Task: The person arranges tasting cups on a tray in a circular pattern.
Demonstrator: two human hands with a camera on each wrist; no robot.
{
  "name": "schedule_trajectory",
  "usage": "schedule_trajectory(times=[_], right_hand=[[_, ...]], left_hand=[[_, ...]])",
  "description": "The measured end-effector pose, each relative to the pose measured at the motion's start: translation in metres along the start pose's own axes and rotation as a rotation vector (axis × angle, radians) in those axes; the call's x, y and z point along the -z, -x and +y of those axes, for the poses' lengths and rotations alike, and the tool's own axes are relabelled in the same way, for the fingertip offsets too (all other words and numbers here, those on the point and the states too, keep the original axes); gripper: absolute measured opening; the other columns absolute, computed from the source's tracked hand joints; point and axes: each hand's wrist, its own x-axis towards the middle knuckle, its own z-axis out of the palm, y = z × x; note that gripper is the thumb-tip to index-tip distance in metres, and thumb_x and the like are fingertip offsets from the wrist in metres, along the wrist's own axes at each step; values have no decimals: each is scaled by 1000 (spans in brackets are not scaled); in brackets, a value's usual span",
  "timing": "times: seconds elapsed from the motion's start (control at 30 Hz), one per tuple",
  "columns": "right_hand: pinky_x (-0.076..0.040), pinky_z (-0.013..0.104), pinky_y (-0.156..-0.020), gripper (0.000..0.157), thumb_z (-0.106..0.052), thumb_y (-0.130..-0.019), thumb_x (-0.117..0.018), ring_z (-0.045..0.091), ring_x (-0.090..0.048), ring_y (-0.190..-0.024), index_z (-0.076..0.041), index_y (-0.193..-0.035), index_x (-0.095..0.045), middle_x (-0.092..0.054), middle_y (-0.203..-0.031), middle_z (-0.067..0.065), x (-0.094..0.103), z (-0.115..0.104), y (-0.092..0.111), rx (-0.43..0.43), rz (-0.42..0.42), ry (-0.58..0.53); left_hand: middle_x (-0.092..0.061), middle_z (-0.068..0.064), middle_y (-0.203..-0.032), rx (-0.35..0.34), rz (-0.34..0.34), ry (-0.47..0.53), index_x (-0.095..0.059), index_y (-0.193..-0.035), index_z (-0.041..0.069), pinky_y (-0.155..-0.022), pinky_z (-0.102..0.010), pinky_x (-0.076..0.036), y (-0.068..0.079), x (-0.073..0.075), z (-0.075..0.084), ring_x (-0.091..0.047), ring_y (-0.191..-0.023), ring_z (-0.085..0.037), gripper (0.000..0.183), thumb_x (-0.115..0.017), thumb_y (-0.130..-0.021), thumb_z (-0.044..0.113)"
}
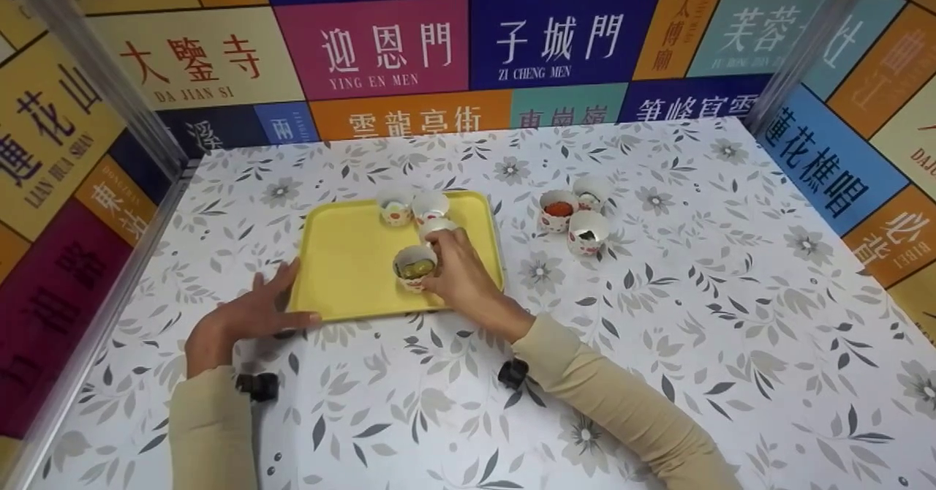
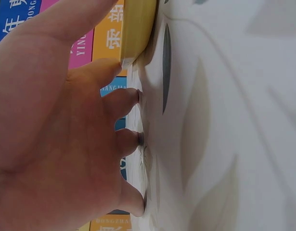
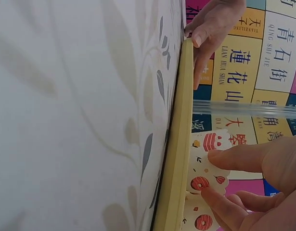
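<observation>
On the yellow tray stand several small paper cups with red prints. My right hand pinches the front paper cup, which holds olive-green pieces, between thumb and fingers at its right side. In the right wrist view the fingertips lie against this printed cup. Right behind it, partly covered by the hand, is a white paper cup. Farther back stand two more, a left cup and a right cup. With spread fingers, my left hand touches the tray's left edge and front corner.
Right of the tray, three more paper cups stand close together: one with red contents, one with dark contents and one behind. A flowered cloth covers the table. Panels with printed characters wall the back and sides.
</observation>
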Motion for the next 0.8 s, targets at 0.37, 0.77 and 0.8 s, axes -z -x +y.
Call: schedule_trajectory(times=[0.37,0.77,0.8], right_hand=[[-50,40,-98,53,-12,-82,-80,26,-55,-114,-8,-131,-59,-54,-127,13,28,-1,1,-11,-24,88],[-47,45,-107,47,-15,-86,-78,32,-52,-127,-7,-130,-62,-54,-131,15,82,12,1,24,64,132],[-47,45,-107,47,-15,-87,-78,32,-52,-127,-7,-130,-62,-53,-131,15,86,14,1,23,75,137]], left_hand=[[26,-8,-165,16,-21,12,14,-158,37,-110,-80,8,0,2,0,31,-147,-45,123,-72,-76,70],[23,-7,-166,-10,-16,8,13,-159,34,-111,-80,9,0,1,1,32,-147,-45,123,-73,-77,67],[23,-8,-167,-17,-14,-1,13,-159,32,-111,-80,8,-1,1,0,31,-147,-46,123,-73,-78,67]])
